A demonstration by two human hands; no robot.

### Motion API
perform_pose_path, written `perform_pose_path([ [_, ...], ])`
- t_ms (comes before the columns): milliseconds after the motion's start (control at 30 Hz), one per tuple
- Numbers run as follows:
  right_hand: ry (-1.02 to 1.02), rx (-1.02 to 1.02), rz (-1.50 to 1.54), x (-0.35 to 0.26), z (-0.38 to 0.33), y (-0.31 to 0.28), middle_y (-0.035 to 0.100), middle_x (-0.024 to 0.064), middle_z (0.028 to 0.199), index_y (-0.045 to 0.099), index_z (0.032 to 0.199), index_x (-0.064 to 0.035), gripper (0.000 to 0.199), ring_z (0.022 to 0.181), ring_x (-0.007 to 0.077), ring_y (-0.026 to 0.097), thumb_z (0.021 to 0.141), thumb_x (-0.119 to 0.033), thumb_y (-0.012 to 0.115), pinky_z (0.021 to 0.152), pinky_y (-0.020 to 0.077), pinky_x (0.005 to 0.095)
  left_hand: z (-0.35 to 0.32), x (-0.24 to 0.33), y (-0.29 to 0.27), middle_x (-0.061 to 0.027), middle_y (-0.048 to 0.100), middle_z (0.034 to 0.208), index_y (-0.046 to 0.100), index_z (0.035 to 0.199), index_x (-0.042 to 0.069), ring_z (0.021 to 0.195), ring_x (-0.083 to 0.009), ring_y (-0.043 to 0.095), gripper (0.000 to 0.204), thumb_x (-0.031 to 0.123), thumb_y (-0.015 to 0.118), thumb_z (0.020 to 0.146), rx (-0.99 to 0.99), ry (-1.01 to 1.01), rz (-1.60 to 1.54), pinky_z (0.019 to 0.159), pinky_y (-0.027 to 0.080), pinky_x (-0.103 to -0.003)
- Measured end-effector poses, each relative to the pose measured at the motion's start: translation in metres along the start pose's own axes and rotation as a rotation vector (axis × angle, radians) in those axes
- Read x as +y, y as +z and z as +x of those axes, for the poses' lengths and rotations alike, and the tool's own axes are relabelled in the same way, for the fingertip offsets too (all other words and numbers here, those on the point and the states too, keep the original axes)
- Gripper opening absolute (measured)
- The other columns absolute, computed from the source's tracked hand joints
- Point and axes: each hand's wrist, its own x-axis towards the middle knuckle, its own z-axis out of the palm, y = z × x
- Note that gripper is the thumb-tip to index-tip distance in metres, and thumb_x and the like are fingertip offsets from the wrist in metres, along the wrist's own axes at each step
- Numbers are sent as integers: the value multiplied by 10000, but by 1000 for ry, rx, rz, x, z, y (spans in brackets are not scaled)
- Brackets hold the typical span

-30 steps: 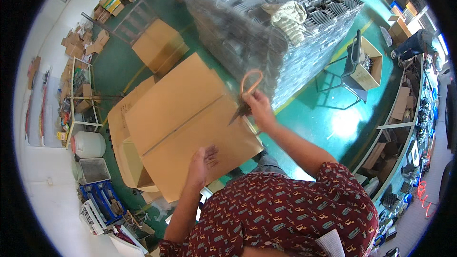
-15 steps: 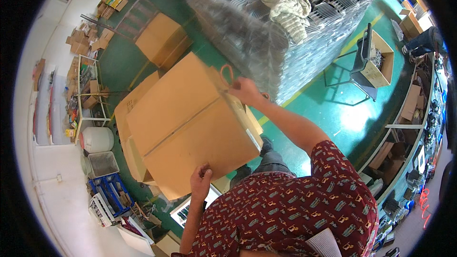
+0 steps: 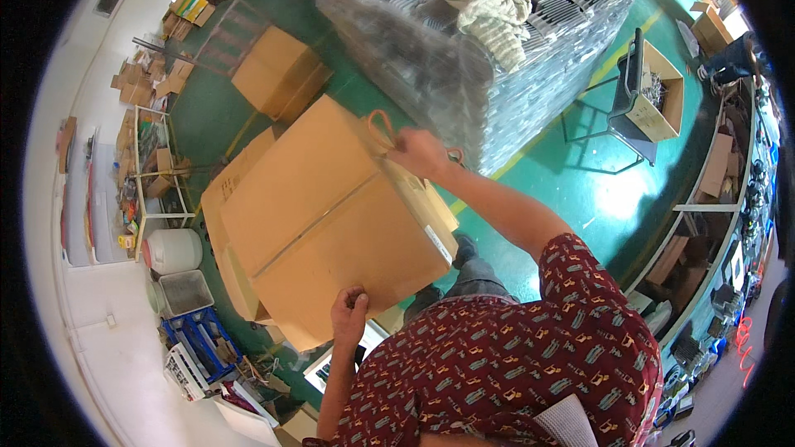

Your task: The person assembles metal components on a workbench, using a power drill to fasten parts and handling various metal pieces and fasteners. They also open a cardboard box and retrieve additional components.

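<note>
A large closed cardboard box (image 3: 331,215) lies in front of me, a straight seam running across its top. My right hand (image 3: 420,154) is closed at the box's right side, near the end of that seam. It grips what look like scissors (image 3: 379,127); an orange handle loop shows on either side of the fist, and the blades are hidden. My left hand (image 3: 349,311) rests at the box's near edge with its fingers curled in. Whether anything small is between those fingers does not show.
A plastic-wrapped stack of grey finned metal parts (image 3: 497,99), topped by a cloth (image 3: 493,16), stands beyond. Another carton (image 3: 281,70) sits far left. At the right are a chair (image 3: 633,91) bearing an open box and a long workbench (image 3: 704,223). Blue crates (image 3: 203,343) line the left wall.
The whole view has shifted slightly. My right hand has moved a little farther up the box's right side with the scissors; my left hand stays at the near edge.
</note>
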Motion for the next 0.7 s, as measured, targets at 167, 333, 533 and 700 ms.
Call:
perform_pose_path([
  [167, -181, -114, -110, 3, -16, -2, 712, 168, 873, 677, 932, -63, 321, 838, 381, 692, 816, -360, 714, 711, 550, 483, 0, 10, 1, -59, 661, 900, 623, 1102, -23, 758, -119, 611, 205, 133, 637, 969, 5, -34, 32, 694, 515, -263],
  [333, -174, -275, -91, 16, -70, -5, 716, 158, 873, 692, 925, -88, 327, 825, 375, 692, 814, -395, 715, 701, 550, 478, 5, 0, -2, -76, 670, 906, 623, 1093, -28, 789, -137, 633, 219, 153, 641, 970, -1, -38, 15, 699, 522, -281],
  [533, -47, -282, -14, 55, -133, -1, 702, 175, 860, 679, 931, -71, 377, 809, 376, 686, 821, -424, 752, 702, 540, 471, 21, -14, -20, -162, 699, 993, 644, 1104, -34, 902, -267, 673, 296, 172, 693, 898, 80, 154, 323, 806, 539, -388],
  [700, 209, 94, 367, 110, -182, -3, 701, 185, 819, 679, 926, 9, 369, 737, 289, 695, 805, -324, 779, 658, 531, 428, 61, 30, -33, -247, 512, 1367, 496, 1371, -8, 1271, -405, 485, 539, 165, 677, 894, 328, 402, 596, 1060, 407, -496],
])
